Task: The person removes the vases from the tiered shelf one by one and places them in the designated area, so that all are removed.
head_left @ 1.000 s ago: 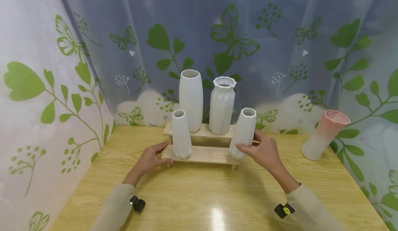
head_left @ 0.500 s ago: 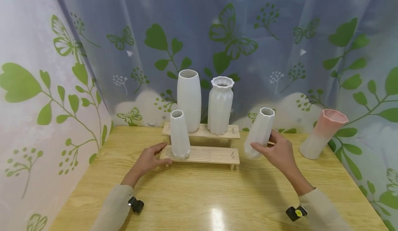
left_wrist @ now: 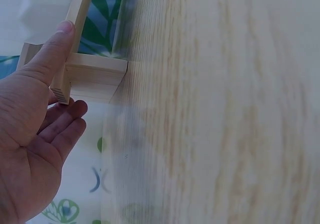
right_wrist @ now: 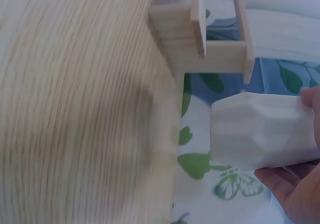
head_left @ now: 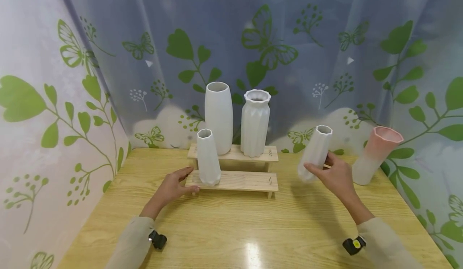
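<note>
My right hand (head_left: 335, 176) grips a small white faceted vase (head_left: 315, 152) around its lower body, thumb in front. The vase leans a little, its mouth upward, to the right of a two-step wooden stand (head_left: 249, 179); its base (right_wrist: 235, 131) hangs above the table in the right wrist view. My left hand (head_left: 173, 188) holds the stand's left end. In the left wrist view the thumb (left_wrist: 59, 41) lies along the lower step and the other fingers curl beyond its end. A similar small vase (head_left: 208, 158) stands on that step's left part.
On the upper step stand a tall smooth white vase (head_left: 218, 118) and a fluted white vase (head_left: 255, 126) with a scalloped rim. A pink-and-white vase (head_left: 376, 156) leans at the table's right, beyond the right hand. Patterned curtains (head_left: 231, 40) enclose the wood-grain table (head_left: 217, 228).
My right hand has lifted the small vase off the lower step's right end and carried it rightward, past the stand. The left hand has stayed at the stand's left end.
</note>
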A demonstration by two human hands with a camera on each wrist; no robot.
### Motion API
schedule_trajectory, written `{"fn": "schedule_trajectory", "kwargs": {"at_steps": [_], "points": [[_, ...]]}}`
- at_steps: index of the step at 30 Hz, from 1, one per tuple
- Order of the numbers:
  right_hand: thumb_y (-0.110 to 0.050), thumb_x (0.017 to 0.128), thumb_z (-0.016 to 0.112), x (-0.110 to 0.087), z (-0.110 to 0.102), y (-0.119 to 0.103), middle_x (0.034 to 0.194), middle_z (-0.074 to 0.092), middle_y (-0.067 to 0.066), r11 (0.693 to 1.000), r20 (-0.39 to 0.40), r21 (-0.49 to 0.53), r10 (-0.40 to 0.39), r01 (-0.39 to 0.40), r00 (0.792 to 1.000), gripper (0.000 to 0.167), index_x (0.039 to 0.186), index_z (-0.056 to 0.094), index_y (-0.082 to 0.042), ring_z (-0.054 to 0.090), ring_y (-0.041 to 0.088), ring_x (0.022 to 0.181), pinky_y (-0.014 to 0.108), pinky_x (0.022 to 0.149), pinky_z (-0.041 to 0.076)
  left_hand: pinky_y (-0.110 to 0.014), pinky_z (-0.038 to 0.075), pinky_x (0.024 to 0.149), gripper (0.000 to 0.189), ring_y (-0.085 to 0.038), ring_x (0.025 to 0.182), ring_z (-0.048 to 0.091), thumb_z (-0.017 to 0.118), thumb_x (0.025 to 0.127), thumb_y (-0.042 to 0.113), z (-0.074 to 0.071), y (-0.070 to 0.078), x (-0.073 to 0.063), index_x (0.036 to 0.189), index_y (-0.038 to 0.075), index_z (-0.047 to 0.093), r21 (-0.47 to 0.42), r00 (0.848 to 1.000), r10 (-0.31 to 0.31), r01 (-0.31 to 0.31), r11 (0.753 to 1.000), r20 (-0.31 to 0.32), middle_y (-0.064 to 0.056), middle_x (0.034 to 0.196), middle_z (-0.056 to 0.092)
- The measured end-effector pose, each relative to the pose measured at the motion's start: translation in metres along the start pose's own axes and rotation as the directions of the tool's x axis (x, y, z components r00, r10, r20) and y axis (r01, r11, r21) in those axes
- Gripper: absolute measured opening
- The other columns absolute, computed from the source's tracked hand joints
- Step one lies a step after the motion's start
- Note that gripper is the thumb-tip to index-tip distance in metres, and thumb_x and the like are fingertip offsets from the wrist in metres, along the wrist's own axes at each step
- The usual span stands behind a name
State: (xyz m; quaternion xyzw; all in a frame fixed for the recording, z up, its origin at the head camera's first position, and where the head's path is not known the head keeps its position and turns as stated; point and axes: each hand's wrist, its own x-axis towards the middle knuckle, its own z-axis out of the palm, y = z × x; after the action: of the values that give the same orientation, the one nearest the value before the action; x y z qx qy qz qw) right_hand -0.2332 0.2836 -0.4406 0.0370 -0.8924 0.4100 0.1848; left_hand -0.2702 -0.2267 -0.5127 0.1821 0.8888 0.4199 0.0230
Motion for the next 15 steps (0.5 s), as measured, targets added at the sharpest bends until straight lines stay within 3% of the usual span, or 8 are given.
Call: {"fn": "schedule_trajectory", "kwargs": {"at_steps": [4, 6, 11, 15], "points": [[-0.04, 0.089, 0.081, 0.003, -0.006, 0.008, 0.116, 0.071, 0.026, 1.0, -0.021, -0.019, 0.003, -0.003, 1.0, 0.062, 0.131, 0.063, 0.002, 0.071, 0.042, 0.102, 0.042, 0.075, 0.065, -0.051, 0.047, 0.112, 0.089, -0.043, 0.141, 0.045, 0.085, 0.084, 0.04, 0.0, 0.0, -0.001, 0.152, -0.002, 0.045, 0.0, 1.0, 0.005, -0.005, 1.0, 0.0, -0.023, 0.156, 0.044], [-0.039, 0.088, 0.082, 0.005, -0.009, 0.012, 0.114, 0.072, 0.026, 0.999, -0.038, -0.039, -0.005, 0.004, 0.999, 0.061, 0.129, 0.064, 0.002, 0.072, 0.041, 0.1, 0.032, 0.072, 0.065, -0.051, 0.047, 0.112, 0.09, -0.042, 0.141, 0.046, 0.085, 0.083, 0.04, 0.001, 0.001, -0.001, 0.152, -0.001, 0.045, 0.002, 1.0, 0.004, -0.004, 1.0, -0.002, -0.022, 0.156, 0.044], [-0.038, 0.088, 0.083, 0.011, -0.016, 0.021, 0.113, 0.072, 0.026, 0.997, -0.065, -0.073, -0.021, 0.016, 0.998, 0.06, 0.128, 0.063, 0.002, 0.073, 0.042, 0.098, 0.007, 0.065, 0.054, -0.051, 0.047, 0.112, 0.089, -0.041, 0.141, 0.046, 0.085, 0.084, 0.039, 0.001, 0.002, -0.001, 0.153, 0.001, 0.045, 0.012, 1.0, -0.003, 0.003, 1.0, -0.002, -0.021, 0.156, 0.044], [-0.036, 0.087, 0.084, 0.014, -0.019, 0.027, 0.112, 0.072, 0.028, 0.996, -0.085, -0.086, -0.037, 0.029, 0.996, 0.06, 0.127, 0.064, 0.004, 0.073, 0.043, 0.097, 0.001, 0.064, 0.049, -0.051, 0.047, 0.112, 0.089, -0.042, 0.141, 0.045, 0.085, 0.084, 0.04, 0.0, 0.001, -0.001, 0.153, 0.001, 0.045, 0.01, 1.0, -0.002, 0.002, 1.0, -0.001, -0.022, 0.156, 0.044]]}}
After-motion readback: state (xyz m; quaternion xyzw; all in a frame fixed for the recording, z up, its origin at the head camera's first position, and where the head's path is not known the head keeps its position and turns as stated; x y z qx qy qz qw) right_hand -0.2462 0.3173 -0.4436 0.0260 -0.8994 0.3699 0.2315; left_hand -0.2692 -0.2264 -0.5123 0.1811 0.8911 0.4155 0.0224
